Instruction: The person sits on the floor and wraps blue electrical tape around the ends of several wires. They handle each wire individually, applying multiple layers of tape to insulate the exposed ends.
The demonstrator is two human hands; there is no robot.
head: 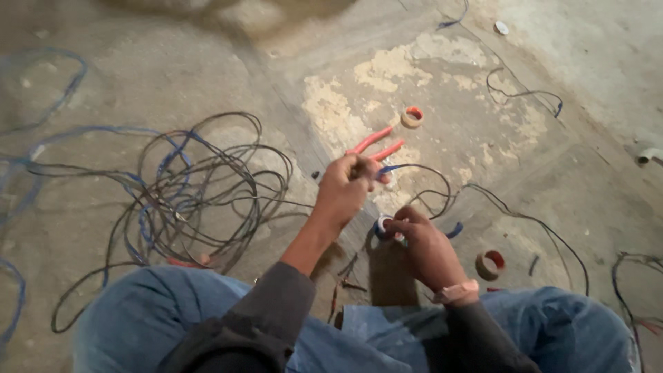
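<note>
My left hand (349, 186) is raised and closed around pliers with red handles (376, 144), which point up and right. A thin black and blue wire (421, 181) runs from the pliers' end and loops down to the right. My right hand (425, 245) sits lower, fingers closed on a small roll of blue tape (382, 226) close to the floor. Both hands are above the gap between my knees in blue jeans.
A big tangle of black and blue wire (193, 193) lies on the concrete floor to the left. Two tape rolls with red inside (412, 117) (489, 264) lie beyond and right of my hands. More loose wires (525, 93) trail at right; a white pipe end (649, 155) is at the far right.
</note>
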